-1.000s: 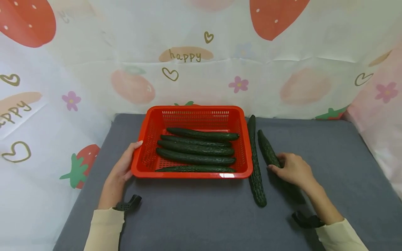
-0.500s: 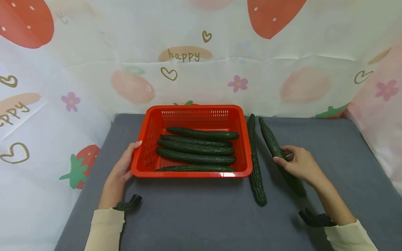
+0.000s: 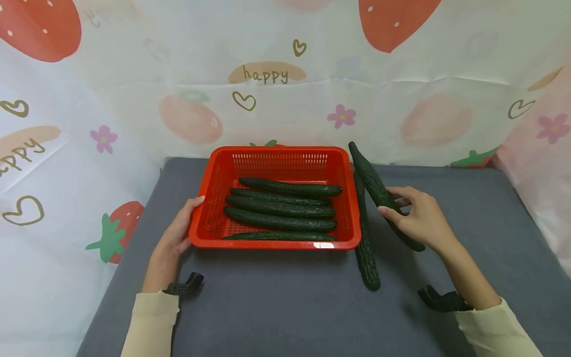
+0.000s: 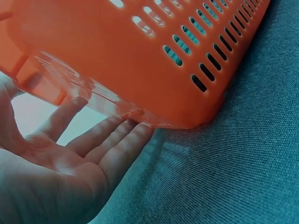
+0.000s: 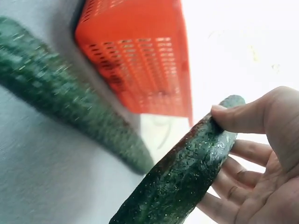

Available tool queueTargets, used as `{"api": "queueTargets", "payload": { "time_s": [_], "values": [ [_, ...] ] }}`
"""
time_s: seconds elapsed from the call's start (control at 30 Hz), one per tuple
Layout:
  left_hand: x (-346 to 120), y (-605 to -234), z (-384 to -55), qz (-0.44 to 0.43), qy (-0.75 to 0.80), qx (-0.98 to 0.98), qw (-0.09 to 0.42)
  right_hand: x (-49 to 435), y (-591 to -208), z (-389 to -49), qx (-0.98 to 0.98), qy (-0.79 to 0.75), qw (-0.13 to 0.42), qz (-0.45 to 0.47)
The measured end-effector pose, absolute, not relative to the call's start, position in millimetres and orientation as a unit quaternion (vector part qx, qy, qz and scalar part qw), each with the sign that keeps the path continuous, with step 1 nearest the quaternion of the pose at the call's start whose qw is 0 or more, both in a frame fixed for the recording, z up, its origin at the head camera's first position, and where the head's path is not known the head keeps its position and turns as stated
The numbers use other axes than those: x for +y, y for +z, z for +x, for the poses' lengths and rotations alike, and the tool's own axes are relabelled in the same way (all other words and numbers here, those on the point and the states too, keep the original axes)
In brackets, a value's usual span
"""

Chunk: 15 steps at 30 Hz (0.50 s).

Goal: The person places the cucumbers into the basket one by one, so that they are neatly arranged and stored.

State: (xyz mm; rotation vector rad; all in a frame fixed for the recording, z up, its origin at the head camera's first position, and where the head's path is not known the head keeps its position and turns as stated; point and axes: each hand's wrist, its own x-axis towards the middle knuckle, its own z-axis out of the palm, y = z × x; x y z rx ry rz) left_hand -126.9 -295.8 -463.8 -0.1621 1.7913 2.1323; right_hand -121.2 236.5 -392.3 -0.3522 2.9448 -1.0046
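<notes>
My right hand holds a dark green cucumber between thumb and fingers, raised above the table and slanting, its far end by the basket's right rim. In the right wrist view the thumb lies across this cucumber and the fingers pass behind it. A second cucumber lies on the cloth along the basket's right side, partly covered by the held one. My left hand grips the left rim of the red plastic basket; in the left wrist view its fingertips press the outer wall from below the rim.
Inside the basket several cucumbers lie side by side, running left to right. Grey cloth covers the table. A white curtain printed with strawberries and hearts stands behind the table and along its sides.
The right hand has lifted its cucumber off the cloth and carried it up and left, toward the basket's right edge. The left hand stays at the rim.
</notes>
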Motion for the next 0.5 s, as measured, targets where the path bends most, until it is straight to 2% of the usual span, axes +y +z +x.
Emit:
{"api": "queueTargets", "payload": {
  "time_s": [0.5],
  "values": [
    [-296, -468, -128, -0.051, 0.765, 0.619, 0.167, 196, -357, -147, 0.927, -0.325, -0.019, -0.186]
  ]
}}
